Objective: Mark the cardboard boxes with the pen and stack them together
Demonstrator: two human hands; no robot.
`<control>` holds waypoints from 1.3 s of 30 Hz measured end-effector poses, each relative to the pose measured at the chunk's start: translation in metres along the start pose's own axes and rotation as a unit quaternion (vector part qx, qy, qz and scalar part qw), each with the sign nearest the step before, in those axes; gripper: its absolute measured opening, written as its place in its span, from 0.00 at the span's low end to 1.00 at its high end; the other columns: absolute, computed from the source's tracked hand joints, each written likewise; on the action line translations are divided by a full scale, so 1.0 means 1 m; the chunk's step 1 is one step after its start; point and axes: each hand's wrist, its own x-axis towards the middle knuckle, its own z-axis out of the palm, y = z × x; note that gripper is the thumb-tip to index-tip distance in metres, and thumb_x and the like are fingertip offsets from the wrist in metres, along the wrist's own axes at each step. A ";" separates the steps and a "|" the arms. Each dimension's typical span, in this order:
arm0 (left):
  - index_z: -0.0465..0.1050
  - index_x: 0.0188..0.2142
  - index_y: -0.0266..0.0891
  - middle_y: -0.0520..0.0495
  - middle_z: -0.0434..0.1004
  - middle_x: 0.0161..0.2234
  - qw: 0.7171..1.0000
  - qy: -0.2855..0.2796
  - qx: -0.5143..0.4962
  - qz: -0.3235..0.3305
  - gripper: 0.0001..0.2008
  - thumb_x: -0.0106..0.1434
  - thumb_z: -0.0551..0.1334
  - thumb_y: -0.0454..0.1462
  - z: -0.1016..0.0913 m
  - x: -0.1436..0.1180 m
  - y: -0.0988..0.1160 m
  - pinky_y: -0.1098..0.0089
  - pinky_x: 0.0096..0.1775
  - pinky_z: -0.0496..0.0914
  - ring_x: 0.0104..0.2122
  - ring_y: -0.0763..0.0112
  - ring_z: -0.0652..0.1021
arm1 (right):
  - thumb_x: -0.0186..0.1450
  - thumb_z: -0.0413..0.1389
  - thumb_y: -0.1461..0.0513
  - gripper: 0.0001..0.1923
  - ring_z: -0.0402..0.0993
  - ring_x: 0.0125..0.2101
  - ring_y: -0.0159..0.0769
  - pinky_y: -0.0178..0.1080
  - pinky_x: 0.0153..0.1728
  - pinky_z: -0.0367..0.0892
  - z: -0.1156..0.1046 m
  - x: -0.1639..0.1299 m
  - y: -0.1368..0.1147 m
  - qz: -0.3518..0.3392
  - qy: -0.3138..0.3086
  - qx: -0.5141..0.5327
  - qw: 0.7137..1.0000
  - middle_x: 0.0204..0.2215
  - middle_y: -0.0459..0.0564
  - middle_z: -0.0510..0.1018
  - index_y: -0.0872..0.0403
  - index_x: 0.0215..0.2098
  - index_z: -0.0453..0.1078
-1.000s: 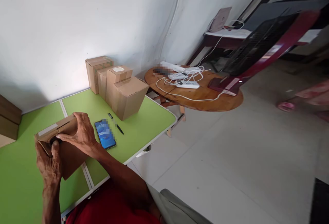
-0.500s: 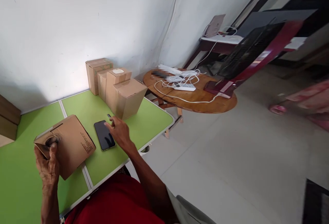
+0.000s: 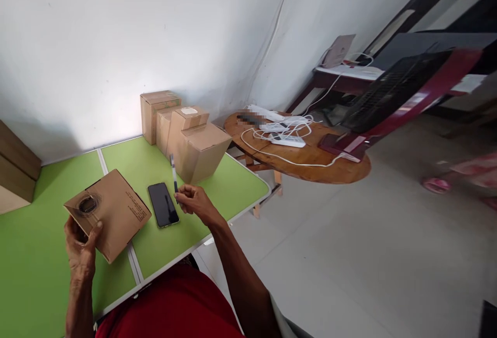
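My left hand (image 3: 82,245) grips the near left corner of a brown cardboard box (image 3: 112,208), its thumb lying on the face towards me. That face bears a dark-ringed round hole (image 3: 88,204) and a block of small print. Pinched in the fingers of my right hand (image 3: 196,204) is a pen (image 3: 174,172), held upright with its pale upper part sticking up. A smartphone (image 3: 163,204) with a dark screen lies between the box and my right hand, on the green table (image 3: 225,198).
Several closed cardboard boxes (image 3: 205,151) stand at the table's back right. More boxes (image 3: 15,167) are at the far left, near the wall. To the right, a round wooden table (image 3: 310,167) carries white power strips (image 3: 287,140), tangled cables and a dark red stand (image 3: 411,100).
My right hand has raised the pen upright and moved right, off the phone. My left thumb has left the hole and lies lower on the box. The view has shifted slightly.
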 end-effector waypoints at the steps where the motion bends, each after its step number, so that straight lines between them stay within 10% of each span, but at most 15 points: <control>1: 0.70 0.66 0.42 0.32 0.77 0.65 1.000 0.003 -0.003 -0.003 0.52 0.44 0.83 0.53 0.000 -0.001 -0.001 0.40 0.64 0.75 0.64 0.38 0.79 | 0.69 0.63 0.49 0.16 0.65 0.20 0.31 0.34 0.24 0.59 0.002 -0.005 -0.008 -0.027 -0.039 0.097 0.994 0.21 0.39 0.71 0.49 0.33 0.67; 4: 0.70 0.65 0.42 0.31 0.78 0.64 1.000 0.000 -0.012 -0.006 0.52 0.44 0.83 0.53 -0.001 -0.003 -0.003 0.41 0.63 0.77 0.63 0.39 0.80 | 0.61 0.73 0.46 0.21 0.53 0.17 0.26 0.32 0.20 0.50 0.014 -0.021 -0.034 -0.095 -0.161 0.362 0.913 0.19 0.35 0.65 0.50 0.37 0.73; 10: 0.68 0.67 0.40 0.30 0.78 0.66 0.999 -0.026 -0.025 0.010 0.53 0.46 0.84 0.53 -0.003 -0.009 -0.003 0.44 0.65 0.76 0.64 0.40 0.80 | 0.61 0.75 0.52 0.15 0.57 0.18 0.26 0.32 0.19 0.51 0.036 -0.039 -0.076 -0.127 -0.273 0.459 0.836 0.20 0.38 0.69 0.50 0.36 0.78; 17: 0.67 0.71 0.43 0.31 0.76 0.69 0.998 -0.046 -0.022 0.026 0.53 0.51 0.82 0.55 -0.004 -0.013 -0.005 0.50 0.62 0.78 0.65 0.43 0.80 | 0.66 0.60 0.37 0.29 0.82 0.32 0.44 0.44 0.35 0.75 0.062 -0.030 -0.085 -0.104 -0.262 0.433 0.856 0.35 0.56 0.86 0.53 0.44 0.81; 25: 0.64 0.74 0.42 0.32 0.82 0.62 0.998 -0.055 -0.033 0.016 0.58 0.49 0.83 0.55 -0.003 -0.019 0.001 0.49 0.60 0.80 0.62 0.41 0.82 | 0.65 0.74 0.47 0.19 0.73 0.23 0.32 0.36 0.27 0.69 0.119 -0.020 -0.075 -0.186 -0.184 0.396 0.880 0.24 0.41 0.78 0.49 0.38 0.75; 39: 0.63 0.75 0.45 0.31 0.80 0.66 0.997 -0.067 -0.005 0.032 0.58 0.51 0.83 0.55 -0.001 -0.024 0.008 0.48 0.64 0.78 0.66 0.41 0.81 | 0.62 0.75 0.45 0.20 0.79 0.27 0.37 0.41 0.33 0.77 0.138 -0.020 -0.072 -0.177 -0.176 0.348 0.904 0.29 0.46 0.83 0.50 0.40 0.84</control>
